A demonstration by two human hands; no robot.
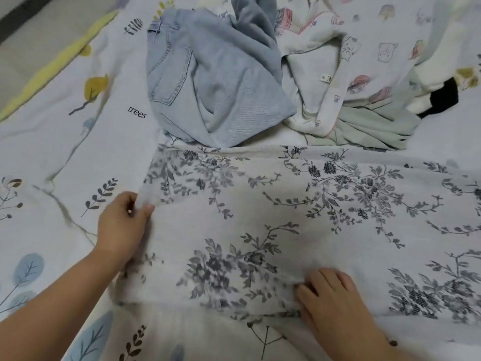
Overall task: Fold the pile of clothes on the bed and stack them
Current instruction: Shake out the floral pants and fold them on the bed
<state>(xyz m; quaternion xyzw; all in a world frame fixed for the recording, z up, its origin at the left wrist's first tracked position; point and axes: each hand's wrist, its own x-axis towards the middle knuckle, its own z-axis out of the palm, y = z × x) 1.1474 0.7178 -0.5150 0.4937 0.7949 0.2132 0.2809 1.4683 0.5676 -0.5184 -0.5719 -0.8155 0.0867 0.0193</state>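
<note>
The thin, limp floral-print garment (pixel 286 217) lies spread across the near bed, its left edge pinched by the left hand (pixel 122 225) while the right hand (pixel 330 295) grips its near edge; it looks best handled by corners.

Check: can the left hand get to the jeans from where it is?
Probably yes. The jeans lie uncovered just beyond the floral garment, nothing between, but the left hand pinches that garment's edge and must let go first.
</note>
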